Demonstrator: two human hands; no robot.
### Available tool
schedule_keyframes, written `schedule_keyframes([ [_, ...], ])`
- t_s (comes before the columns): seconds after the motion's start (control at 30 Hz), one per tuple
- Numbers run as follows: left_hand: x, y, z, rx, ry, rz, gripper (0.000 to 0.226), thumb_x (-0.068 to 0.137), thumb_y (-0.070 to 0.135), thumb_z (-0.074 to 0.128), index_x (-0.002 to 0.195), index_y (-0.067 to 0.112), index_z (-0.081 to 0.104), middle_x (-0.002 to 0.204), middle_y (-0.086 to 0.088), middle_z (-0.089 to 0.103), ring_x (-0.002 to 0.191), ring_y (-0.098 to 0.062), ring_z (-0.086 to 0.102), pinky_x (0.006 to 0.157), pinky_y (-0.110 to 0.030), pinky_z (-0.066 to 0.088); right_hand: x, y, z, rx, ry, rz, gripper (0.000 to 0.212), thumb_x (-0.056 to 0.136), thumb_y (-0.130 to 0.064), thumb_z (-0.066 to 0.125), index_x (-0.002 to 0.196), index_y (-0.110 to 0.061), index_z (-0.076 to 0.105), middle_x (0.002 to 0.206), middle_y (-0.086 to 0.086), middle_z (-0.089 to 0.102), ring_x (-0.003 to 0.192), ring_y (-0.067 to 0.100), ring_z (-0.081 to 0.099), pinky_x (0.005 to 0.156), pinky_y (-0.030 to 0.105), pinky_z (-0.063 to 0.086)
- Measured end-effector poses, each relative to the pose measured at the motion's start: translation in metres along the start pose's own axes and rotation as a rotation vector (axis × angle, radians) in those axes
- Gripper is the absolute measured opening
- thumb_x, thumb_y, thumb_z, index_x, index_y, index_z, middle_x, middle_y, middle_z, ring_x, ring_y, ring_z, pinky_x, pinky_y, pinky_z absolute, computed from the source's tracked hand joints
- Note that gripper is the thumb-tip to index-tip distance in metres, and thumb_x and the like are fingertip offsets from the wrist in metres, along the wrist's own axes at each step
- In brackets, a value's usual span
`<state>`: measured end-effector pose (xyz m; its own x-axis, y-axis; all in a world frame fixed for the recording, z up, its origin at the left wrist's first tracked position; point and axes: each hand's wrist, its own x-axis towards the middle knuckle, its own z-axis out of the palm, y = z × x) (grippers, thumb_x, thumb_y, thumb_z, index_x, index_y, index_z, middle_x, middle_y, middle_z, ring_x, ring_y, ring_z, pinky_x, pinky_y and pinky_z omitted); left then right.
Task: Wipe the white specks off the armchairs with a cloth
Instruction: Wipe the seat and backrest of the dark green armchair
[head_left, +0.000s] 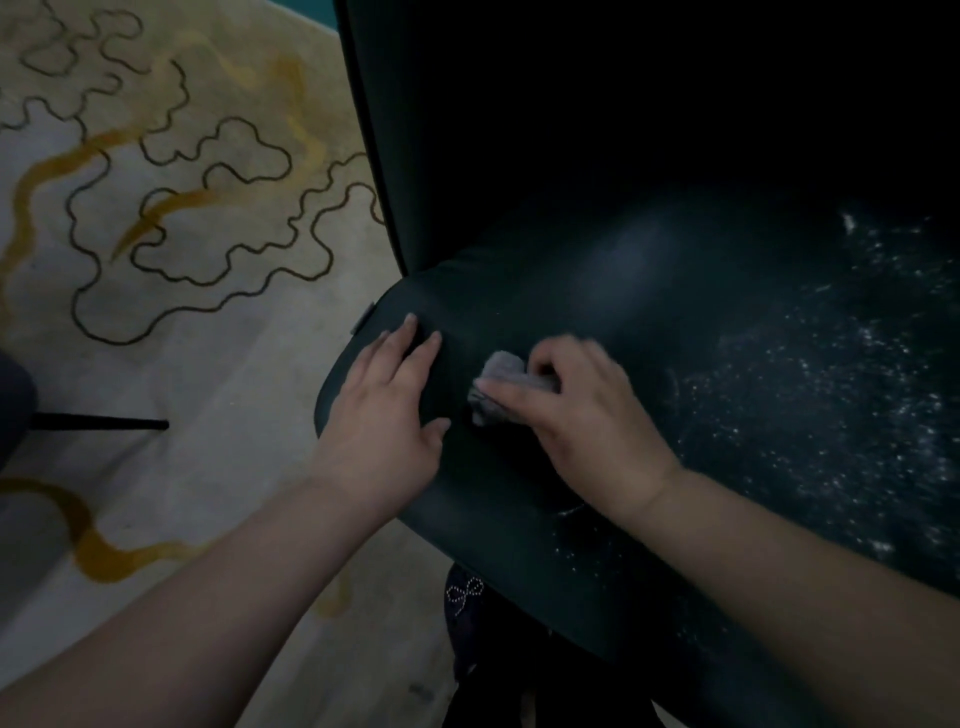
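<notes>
Only 1 view: a wide-angle camera worn on the head, looking forward and steeply down from close above the armchair (597, 270) seat. The carpet (218, 374) fills the left; both forearms reach in from the bottom edge.

The armchair seat (675, 322) lies open toward three o'clock, speckled white; the chair back (571, 104) walls off twelve o'clock; carpet (218, 364) spreads at nine o'clock.
</notes>
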<state>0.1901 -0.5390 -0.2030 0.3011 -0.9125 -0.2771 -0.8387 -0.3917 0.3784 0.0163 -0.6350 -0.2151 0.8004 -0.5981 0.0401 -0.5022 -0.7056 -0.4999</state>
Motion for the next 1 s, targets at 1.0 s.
schedule_keyframes([
  [1.0,-0.002,0.048,0.019,-0.043,0.043,-0.021,0.077,0.084,0.026,0.069,0.149,0.018,0.029,0.158,0.003,0.018,0.143,-0.017,0.010,0.115,-0.027,0.005,-0.007,0.091,-0.049,0.022,0.258,0.345,0.025,0.091,-0.020,0.059,0.113,-0.018,0.070,0.099,0.006,0.042,0.093,0.013,0.036,0.082,0.022,0.035],
])
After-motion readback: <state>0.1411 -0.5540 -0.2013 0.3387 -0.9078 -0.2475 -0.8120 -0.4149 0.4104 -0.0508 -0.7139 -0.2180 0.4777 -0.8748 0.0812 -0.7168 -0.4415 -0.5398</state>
